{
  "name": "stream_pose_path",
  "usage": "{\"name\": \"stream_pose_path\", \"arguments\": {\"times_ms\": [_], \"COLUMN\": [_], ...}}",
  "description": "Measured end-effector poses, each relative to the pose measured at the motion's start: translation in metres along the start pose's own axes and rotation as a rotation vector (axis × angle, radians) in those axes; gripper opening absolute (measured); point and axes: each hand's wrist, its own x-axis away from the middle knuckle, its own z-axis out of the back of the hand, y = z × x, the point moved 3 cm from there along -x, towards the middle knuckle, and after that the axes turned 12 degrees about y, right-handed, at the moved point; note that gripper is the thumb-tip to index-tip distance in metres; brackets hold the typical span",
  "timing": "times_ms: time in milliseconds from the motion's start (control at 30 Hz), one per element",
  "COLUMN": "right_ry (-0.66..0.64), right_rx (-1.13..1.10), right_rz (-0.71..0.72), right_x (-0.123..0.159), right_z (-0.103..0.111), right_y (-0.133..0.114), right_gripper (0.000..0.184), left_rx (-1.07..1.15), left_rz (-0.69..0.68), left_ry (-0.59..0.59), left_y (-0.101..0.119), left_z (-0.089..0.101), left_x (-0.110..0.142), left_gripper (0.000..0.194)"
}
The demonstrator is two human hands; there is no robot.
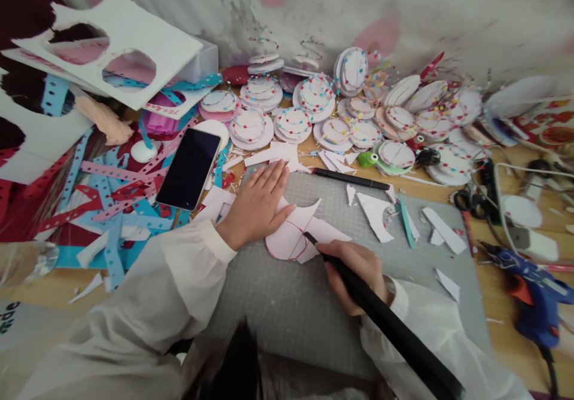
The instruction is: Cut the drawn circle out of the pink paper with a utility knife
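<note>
My left hand (pixel 256 204) lies flat with fingers stretched out, pressing a white paper piece (pixel 291 235) onto the grey cutting mat (pixel 278 304). My right hand (pixel 354 271) is closed round a long black tool (pixel 381 313). Its tip touches the paper at a curved red line. Both wrists are in white sleeves.
A black phone (pixel 189 168) lies left of my left hand among blue, red and pink paper strips (pixel 107 202). Several decorated paper discs (pixel 314 107) pile at the back. A black pen (pixel 350 179), paper scraps (pixel 376 211), scissors (pixel 470 202) and a blue glue gun (pixel 533 295) lie to the right.
</note>
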Motion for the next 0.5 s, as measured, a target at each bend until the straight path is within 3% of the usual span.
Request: {"name": "stream_pose_path", "arguments": {"times_ms": [500], "right_ry": [0.180], "right_rx": [0.068], "right_rz": [-0.262], "right_x": [0.021], "right_z": [-0.013], "right_y": [-0.021], "right_gripper": [0.027], "left_rx": [0.019], "left_rz": [0.024], "left_ry": [0.028], "left_y": [0.001], "left_z": [-0.002], "left_x": [0.001], "left_gripper": [0.068]}}
